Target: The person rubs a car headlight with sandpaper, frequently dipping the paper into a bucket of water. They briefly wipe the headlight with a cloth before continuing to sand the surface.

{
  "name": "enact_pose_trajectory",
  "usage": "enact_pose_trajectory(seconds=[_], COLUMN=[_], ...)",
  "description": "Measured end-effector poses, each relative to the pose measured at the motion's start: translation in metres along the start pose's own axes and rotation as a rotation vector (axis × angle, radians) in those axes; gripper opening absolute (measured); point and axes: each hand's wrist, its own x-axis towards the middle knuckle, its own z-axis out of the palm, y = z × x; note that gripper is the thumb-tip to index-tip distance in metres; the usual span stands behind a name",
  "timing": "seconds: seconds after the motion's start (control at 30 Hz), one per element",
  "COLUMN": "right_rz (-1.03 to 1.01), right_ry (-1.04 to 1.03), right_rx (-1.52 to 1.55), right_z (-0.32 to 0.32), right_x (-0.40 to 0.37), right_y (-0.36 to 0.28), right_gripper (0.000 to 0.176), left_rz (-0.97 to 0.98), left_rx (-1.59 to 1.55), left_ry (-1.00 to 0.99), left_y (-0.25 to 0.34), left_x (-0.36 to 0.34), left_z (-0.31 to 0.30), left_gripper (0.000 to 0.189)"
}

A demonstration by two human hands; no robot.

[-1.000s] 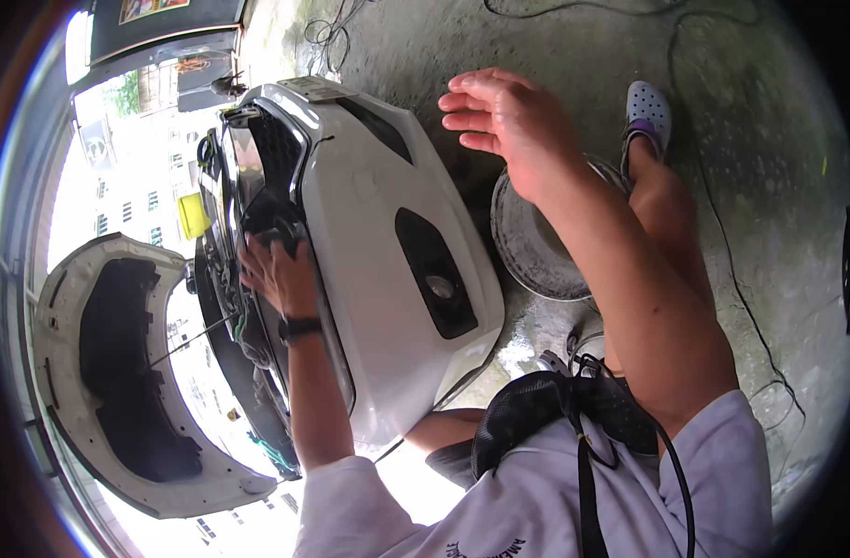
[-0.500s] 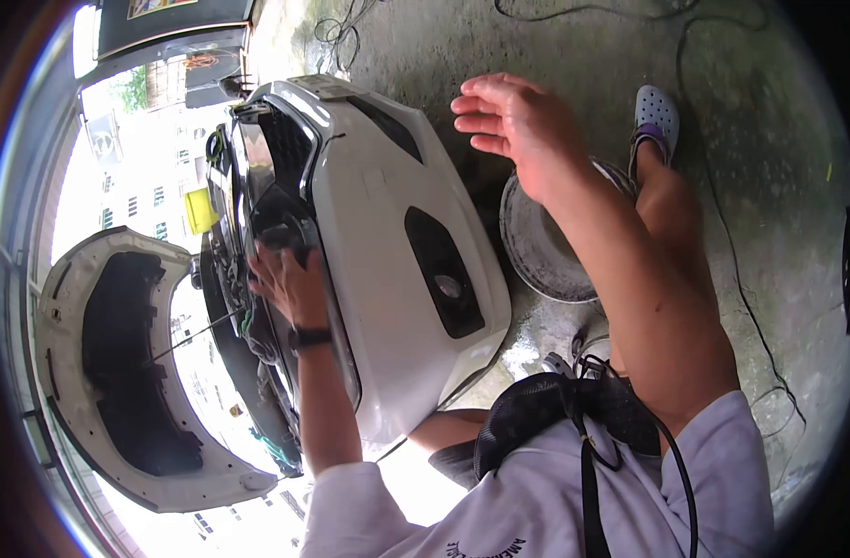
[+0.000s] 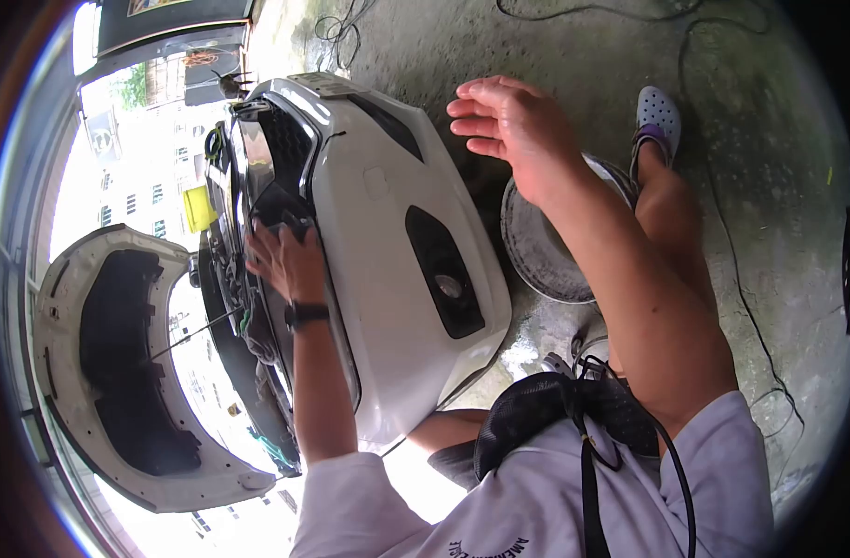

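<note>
1. Filling the middle of the view, a white bumper (image 3: 378, 279) forms the front of a car; its dark recess carries a round fog lamp (image 3: 450, 285). A pale plate (image 3: 327, 86) lies near its upper end, too oblique to read.
2. Left hand (image 3: 293, 268): fingers spread over the dark trim (image 3: 281, 200) along the bumper's edge; whether the fingertips press on it cannot be told. A black wristband (image 3: 307, 316) circles the wrist.
3. Right hand (image 3: 518, 135): raised beside the bumper, apart from it, fingers together, lightly curled, and the palm open.
4. Round grey vessel (image 3: 527, 251): on the floor (image 3: 425, 46) beside the bumper, partly covered by the right forearm.
5. Raised hood (image 3: 67, 367): dark-lined, with a thin rod (image 3: 197, 335) reaching to it from the engine bay; a yellow object (image 3: 200, 209) sits near that bay.
6. Shirt (image 3: 499, 493): pale, with curved lettering (image 3: 508, 547) reading "AMERICAN", inverted; the following word is hard to make out.
7. Periphery: a perforated clog (image 3: 659, 116) on one foot; a dark cable (image 3: 767, 358) trails across the floor.
</note>
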Motion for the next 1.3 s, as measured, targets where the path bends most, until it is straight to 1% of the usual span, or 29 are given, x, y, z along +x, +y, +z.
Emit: enact_pose_trajectory(seconds=[0.07,0.17,0.3,0.37,0.4,0.47,0.5,0.57,0.6,0.63,0.7,0.73,0.8,0.93,1.0,1.1,1.23,1.3], right_rz=[0.0,0.016,0.016,0.005,-0.004,-0.004,-0.007,-0.004,-0.006,0.002,0.022,0.022,0.019,-0.008,-0.006,0.006,0.028,0.014], right_ry=[-0.031,-0.021,-0.014,0.007,0.01,-0.021,-0.017,-0.025,-0.028,-0.024,-0.029,-0.014,0.015,0.0,-0.013,-0.034,-0.006,0.004], right_rx=[0.01,0.013,-0.009,-0.019,-0.016,0.016,0.019,0.021,0.017,0.013,0.007,-0.009,-0.017,0.017,0.029,0.037,0.011,-0.001], right_z=[0.0,0.001,-0.003,-0.005,-0.005,-0.005,-0.005,-0.004,-0.003,-0.003,-0.001,-0.002,-0.005,-0.006,-0.005,-0.003,-0.002,-0.004], right_x=[0.003,0.004,0.002,0.0,-0.001,-0.002,-0.001,0.001,0.002,0.002,0.001,0.001,-0.002,-0.001,-0.003,-0.001,-0.002,-0.002], right_y=[-0.003,-0.007,-0.002,-0.002,-0.005,-0.008,-0.01,-0.01,-0.011,-0.01,-0.006,-0.006,-0.005,-0.011,-0.015,-0.015,-0.008,-0.007], right_gripper=[0.028,0.028,0.028,0.028,0.028,0.028,0.028,0.027,0.027,0.027,0.027,0.027,0.026,0.026,0.026,0.027,0.027,0.027], left_rz=[-0.026,-0.043,-0.016,-0.012,-0.008,0.002,0.007,-0.054,-0.045,-0.054,0.007,0.008,-0.013,0.027,-0.012,-0.003,0.025,0.012], left_rx=[-0.011,-0.012,0.013,0.002,-0.001,0.001,0.0,-0.003,-0.014,-0.015,-0.025,-0.023,0.023,-0.019,-0.048,-0.023,0.002,0.007], left_ry=[0.022,0.0,0.002,-0.034,-0.026,0.039,0.041,-0.084,-0.046,-0.051,0.025,0.024,-0.078,-0.033,-0.036,-0.039,-0.014,-0.083], left_y=[-0.011,-0.007,0.009,0.012,0.011,0.0,-0.002,-0.006,-0.008,-0.006,0.0,0.003,0.012,-0.003,-0.014,-0.015,-0.001,0.008], left_x=[-0.029,-0.036,0.019,0.034,0.031,0.003,-0.011,-0.037,-0.038,-0.032,-0.006,0.009,0.034,-0.002,-0.035,-0.038,0.017,0.03], left_z=[0.007,-0.002,0.004,0.004,0.005,0.008,0.002,-0.008,-0.003,-0.002,0.003,0.003,0.001,0.001,-0.001,-0.005,0.0,-0.007], left_gripper=[0.045,0.045,0.045,0.044,0.044,0.044,0.044,0.045,0.044,0.044,0.043,0.043,0.043,0.044,0.045,0.045,0.044,0.044])
